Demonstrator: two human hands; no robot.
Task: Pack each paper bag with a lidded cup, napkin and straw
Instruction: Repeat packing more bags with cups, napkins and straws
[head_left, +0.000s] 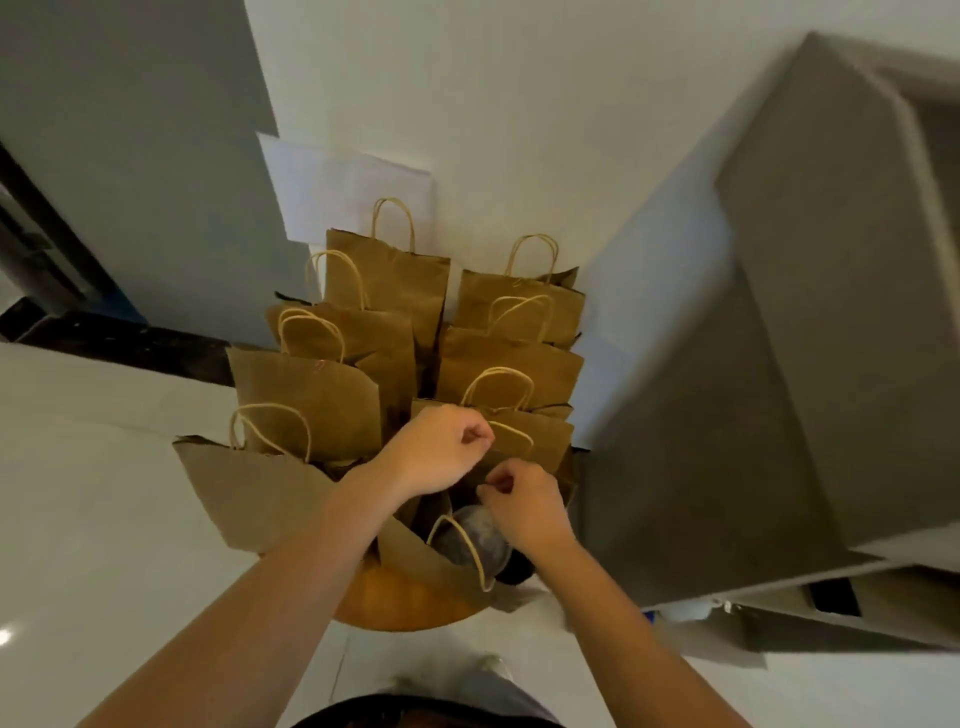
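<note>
Brown paper bags (405, 332) crowd round wooden table (405, 605); white floor (93, 519), white wall (519, 104).

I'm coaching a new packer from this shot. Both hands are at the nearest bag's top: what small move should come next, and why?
Probably draw the two handles together. The left hand and right hand each seem to pinch a twine handle of the nearest bag, which gapes open with a lidded cup already visible inside. Napkin and straw can't be seen.
</note>
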